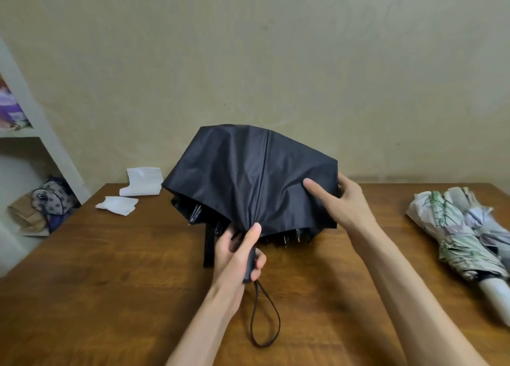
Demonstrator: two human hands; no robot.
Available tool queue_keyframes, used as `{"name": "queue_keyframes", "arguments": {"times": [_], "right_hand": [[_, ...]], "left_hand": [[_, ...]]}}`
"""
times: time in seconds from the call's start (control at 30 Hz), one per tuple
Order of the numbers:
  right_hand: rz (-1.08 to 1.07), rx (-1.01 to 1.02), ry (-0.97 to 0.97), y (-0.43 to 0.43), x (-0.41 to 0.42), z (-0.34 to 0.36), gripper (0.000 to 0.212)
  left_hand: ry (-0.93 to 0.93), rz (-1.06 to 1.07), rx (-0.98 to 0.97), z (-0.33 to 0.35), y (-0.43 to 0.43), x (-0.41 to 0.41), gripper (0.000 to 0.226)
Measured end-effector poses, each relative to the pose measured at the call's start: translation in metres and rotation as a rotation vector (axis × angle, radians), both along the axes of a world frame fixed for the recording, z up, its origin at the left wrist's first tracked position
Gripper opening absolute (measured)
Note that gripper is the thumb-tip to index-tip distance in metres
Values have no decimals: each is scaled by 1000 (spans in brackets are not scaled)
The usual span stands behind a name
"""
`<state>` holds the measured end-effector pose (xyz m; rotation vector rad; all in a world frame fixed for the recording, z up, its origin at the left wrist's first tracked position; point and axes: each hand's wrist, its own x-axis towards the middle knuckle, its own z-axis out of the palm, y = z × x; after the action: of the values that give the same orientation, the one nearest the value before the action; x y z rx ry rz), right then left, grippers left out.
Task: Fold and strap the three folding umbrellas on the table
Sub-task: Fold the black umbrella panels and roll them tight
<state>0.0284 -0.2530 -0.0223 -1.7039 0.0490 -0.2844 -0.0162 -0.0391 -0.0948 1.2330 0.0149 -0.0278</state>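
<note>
A black umbrella is in the middle of the tabletop, held up a little above the wood. Its top points at the back edge. Its cloth is loose and puffy and only half closed. Small shiny rib tips poke out under the front rim of the cloth.

The left hand has its grip tight round the dark handle, with the thumb pointing up at the cloth. A thin cord loop hangs from the end of the handle and lies on the tabletop toward the front edge. A flat black strap hangs down just to the left of this hand.

The right hand has its grip on the right side of the black cloth. The thumb lies flat on the front and the fingers curl round the rim behind.

Two more umbrellas lie close together by the right edge of the tabletop. One is a leafy umbrella with green plants on it. The other is a pale umbrella touching it on the far side. Both are closed but baggy.

Two white papers sit near the back left corner. Past the left edge there is a white shelf and a spotted bag down low.
</note>
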Motion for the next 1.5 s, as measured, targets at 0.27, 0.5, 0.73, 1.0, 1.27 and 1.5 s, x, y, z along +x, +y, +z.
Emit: {"name": "queue_keyframes", "arguments": {"times": [0.27,0.5,0.73,1.0,1.27,1.5], "right_hand": [[227,401,-39,-7,-9,19,30],[20,133,-69,4,-8,17,32],[-461,-567,-355,37,-9,-14,48],[206,102,38,87,-16,-12,49],[0,364,253,72,-12,-32,13],[61,604,244,65,-10,-35,12]], "left_hand": [[3,-18,-87,3,5,4,64],[70,-33,-11,5,6,3,39],[-40,149,205,2,-5,3,35],[-352,329,839,-15,-16,0,68],[-442,283,939,-15,-22,0,63],[-259,229,239,9,-36,-18,50]]}}
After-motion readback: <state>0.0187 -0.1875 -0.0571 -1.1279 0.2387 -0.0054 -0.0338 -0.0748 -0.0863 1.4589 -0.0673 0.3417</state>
